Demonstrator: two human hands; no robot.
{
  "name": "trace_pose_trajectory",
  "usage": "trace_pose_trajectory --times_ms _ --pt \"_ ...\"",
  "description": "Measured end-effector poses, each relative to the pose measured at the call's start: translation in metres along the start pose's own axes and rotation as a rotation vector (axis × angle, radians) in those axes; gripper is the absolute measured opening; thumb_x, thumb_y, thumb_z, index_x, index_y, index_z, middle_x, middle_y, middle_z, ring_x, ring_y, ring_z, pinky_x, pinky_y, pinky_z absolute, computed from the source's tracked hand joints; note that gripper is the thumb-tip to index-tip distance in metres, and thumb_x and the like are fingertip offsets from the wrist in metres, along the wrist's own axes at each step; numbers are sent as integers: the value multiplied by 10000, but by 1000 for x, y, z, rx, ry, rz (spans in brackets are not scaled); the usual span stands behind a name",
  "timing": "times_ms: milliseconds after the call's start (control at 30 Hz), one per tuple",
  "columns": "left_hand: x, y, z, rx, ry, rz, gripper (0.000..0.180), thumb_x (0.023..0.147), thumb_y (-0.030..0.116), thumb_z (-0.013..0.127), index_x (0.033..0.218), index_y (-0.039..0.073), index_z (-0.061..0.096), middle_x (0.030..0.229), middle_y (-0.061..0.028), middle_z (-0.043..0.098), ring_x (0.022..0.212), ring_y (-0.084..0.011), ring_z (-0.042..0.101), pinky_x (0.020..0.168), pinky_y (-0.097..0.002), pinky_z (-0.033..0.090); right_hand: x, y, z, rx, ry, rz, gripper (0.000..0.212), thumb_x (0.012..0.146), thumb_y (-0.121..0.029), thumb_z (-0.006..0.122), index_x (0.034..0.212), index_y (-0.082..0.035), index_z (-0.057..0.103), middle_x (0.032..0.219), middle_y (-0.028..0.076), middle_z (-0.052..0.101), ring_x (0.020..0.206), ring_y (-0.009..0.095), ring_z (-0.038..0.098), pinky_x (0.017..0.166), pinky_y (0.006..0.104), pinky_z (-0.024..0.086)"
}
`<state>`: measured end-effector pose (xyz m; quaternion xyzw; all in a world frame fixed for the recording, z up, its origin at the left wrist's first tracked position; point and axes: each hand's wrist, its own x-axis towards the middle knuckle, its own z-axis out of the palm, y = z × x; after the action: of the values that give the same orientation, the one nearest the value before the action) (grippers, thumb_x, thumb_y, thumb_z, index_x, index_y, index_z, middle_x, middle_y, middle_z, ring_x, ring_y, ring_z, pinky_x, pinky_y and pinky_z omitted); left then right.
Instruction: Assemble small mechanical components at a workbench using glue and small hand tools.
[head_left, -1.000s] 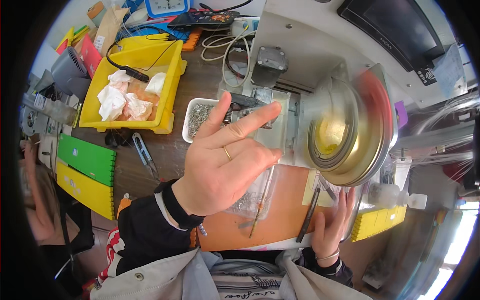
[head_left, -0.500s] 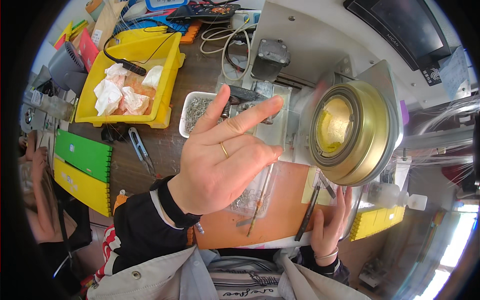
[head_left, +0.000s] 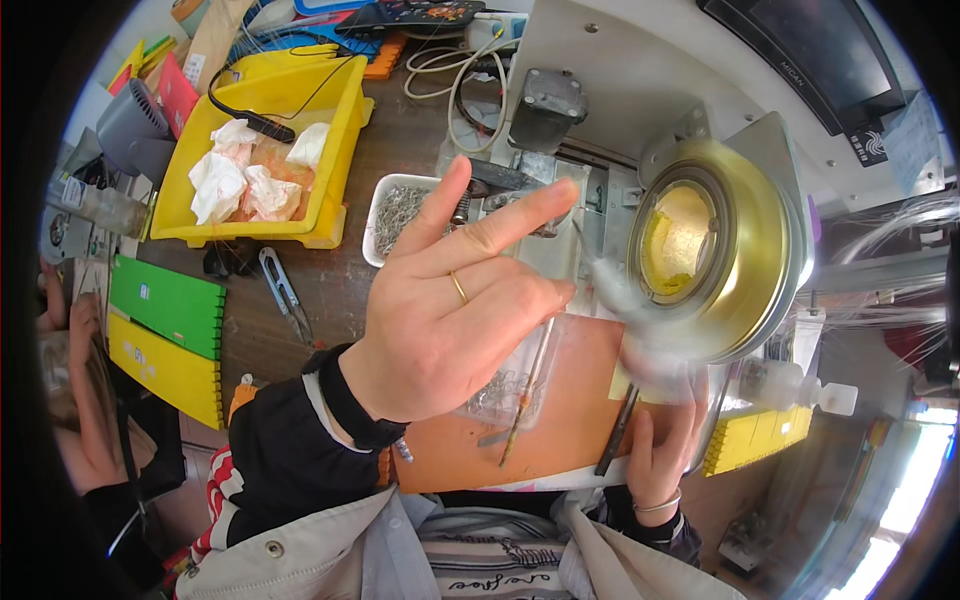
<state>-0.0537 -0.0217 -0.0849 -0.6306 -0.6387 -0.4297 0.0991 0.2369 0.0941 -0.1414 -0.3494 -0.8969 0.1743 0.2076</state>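
My left hand (head_left: 455, 315) hangs over the bench, back upward, left of the round brass-coloured machine drum (head_left: 745, 260). Two fingers reach out; the other fingers and the thumb close toward the drum, and whatever they pinch is hidden. A pale blurred moving part (head_left: 640, 320) sweeps across the drum's lower left side. My right hand (head_left: 662, 450) rests by the right edge of the orange mat (head_left: 430, 455), thumb apart and fingers stretched, their tips partly hidden by the blur. Beside it lies a slim black tool (head_left: 618, 430). A thin stick (head_left: 520, 410) lies under my left hand.
A white tray of small metal pins (head_left: 400, 215) and a clear tray (head_left: 545, 385) flank my left hand. Farther left are a yellow bin (head_left: 340, 165) with crumpled tissue, thread snips (head_left: 283, 290), and green (head_left: 165, 305) and yellow combed boards (head_left: 165, 370). A plastic bottle (head_left: 780, 385) lies right.
The blurred part has swung from the drum's upper left to its lower left, covering part of my right fingers. My left hand has shifted very slightly right, its pose nearly the same.
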Motion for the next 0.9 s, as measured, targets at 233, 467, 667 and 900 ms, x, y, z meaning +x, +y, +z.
trace_pose_trajectory --times_ms 233,467,667,900 --pt "0 -2 1 13 14 15 85 815 31 710 877 73 669 790 -46 701 1231 -331 612 1164 -564 243 0 1 3 22 10 -4 592 822 -53 639 1390 7 484 1505 285 370 1420 445 334 1157 507 273" --pt "1 0 2 21 26 17 93 784 30 725 860 67 686 782 -54 698 1223 -324 618 1164 -564 247 -3 3 1 -24 -18 -7 582 827 -54 649 1384 6 491 1490 282 385 1401 453 352 1145 504 284" --pt "1 -1 5 14 42 28 87 783 31 729 852 69 690 764 -43 687 1222 -326 618 1165 -563 247 -1 0 2 54 -21 16 566 838 -58 657 1376 5 493 1485 273 393 1388 454 364 1132 501 293" --pt "0 -1 5 17 51 31 87 790 38 732 857 72 688 756 -39 683 1224 -327 617 1162 -567 251 0 -3 3 -16 -7 2 587 830 -50 657 1391 -4 489 1485 273 394 1398 448 351 1145 503 277"
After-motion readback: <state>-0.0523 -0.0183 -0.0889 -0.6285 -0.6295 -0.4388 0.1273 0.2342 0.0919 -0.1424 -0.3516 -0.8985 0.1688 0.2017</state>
